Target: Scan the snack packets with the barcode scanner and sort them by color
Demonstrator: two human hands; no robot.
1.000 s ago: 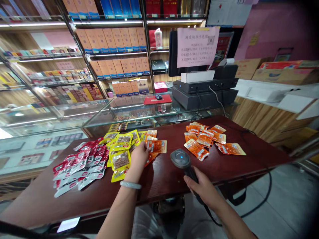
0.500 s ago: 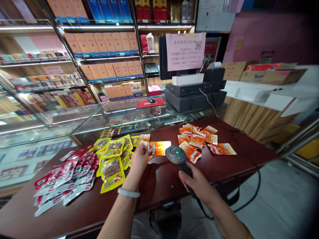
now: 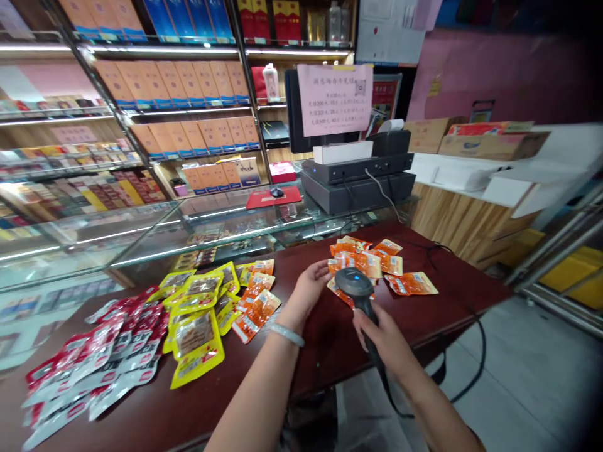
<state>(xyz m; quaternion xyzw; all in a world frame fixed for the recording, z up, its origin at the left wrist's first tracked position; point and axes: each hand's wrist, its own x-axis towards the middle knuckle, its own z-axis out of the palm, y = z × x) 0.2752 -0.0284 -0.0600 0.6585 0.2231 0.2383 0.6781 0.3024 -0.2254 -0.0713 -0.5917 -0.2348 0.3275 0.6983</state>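
My right hand (image 3: 384,342) grips the handle of a black barcode scanner (image 3: 353,282), whose head shows a small blue light and points at the table. My left hand (image 3: 308,287) reaches to the right and pinches an orange snack packet (image 3: 371,266) at the near edge of the right-hand orange pile (image 3: 409,284); the scanner head hides part of that packet. A smaller heap of orange packets (image 3: 254,307) lies left of my left hand.
Yellow packets (image 3: 195,326) and red-and-white packets (image 3: 94,358) cover the left of the dark red table (image 3: 325,351). Behind it stand a glass counter (image 3: 188,220), a till with printer (image 3: 358,179) and stocked shelves. The scanner's cable (image 3: 473,358) hangs off the right edge.
My left hand has carried the orange packet from the middle heap over to the right pile. The scanner followed to the right, and its light went from green to blue.
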